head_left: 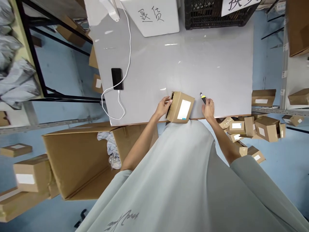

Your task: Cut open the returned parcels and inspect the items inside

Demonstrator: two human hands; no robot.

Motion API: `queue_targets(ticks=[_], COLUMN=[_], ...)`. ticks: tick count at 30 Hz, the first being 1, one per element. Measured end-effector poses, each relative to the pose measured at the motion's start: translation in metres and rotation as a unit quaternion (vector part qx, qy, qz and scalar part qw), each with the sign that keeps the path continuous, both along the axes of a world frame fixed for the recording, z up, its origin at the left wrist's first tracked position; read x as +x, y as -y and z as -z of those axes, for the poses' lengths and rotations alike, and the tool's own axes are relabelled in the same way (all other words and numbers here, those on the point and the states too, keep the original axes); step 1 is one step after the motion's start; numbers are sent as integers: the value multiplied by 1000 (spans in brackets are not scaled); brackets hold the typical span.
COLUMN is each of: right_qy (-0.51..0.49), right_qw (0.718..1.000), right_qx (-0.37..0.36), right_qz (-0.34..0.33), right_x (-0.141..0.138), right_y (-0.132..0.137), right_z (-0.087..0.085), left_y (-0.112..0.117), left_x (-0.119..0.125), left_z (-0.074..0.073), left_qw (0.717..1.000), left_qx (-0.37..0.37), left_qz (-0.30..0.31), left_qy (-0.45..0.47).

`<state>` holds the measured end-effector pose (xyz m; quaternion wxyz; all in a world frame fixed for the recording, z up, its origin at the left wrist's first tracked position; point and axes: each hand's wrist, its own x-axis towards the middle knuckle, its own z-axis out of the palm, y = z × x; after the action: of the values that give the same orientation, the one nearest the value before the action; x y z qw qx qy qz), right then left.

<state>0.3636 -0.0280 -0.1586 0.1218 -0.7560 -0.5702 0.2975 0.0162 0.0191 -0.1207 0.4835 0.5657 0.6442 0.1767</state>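
At the table's near edge, a small cardboard box (174,108) with a white label stands tilted against my body. My left hand (164,107) grips its left side, where a flap edge looks lifted, thumb on top. To the right of the box, my right hand (208,108) is closed around a black and yellow utility knife (203,98). The knife points away from me over the tabletop, apart from the box. Whether its blade is out is too small to tell.
On the grey table (193,64) lie a black phone (117,79) and a white cable (130,42). A white bin (156,19) and a black crate (212,16) stand at the back. A large open carton (79,164) is at my left; several boxes (266,129) lie on the right floor.
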Motion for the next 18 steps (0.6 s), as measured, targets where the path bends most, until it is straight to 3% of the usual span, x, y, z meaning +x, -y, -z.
queue_targets(ticks=[6,9,12,15,18], right_qy=[-247,-263,-246,-263,-297], right_qw=[968,964,969,964,954], right_qx=[-35,-37,-19,-18,-24], right_qz=[10,8,-7,-26,-30], right_x=[-51,-72,-73,-62,-50], right_y=[-4,-17,-33,-43,-45], right_z=[-27,-36,-38,-36,-35], left_y=[-2,-7,-10,-13,-16], left_x=[19,33,43,45,41], left_z=[-19,-35,-43,-35,-14], left_qw=[999,997,996,996,992], left_qx=[45,69,78,82,103], left_qz=[-7,24,18,-17,-74], left_qy=[-15,-30,-46,-30,27])
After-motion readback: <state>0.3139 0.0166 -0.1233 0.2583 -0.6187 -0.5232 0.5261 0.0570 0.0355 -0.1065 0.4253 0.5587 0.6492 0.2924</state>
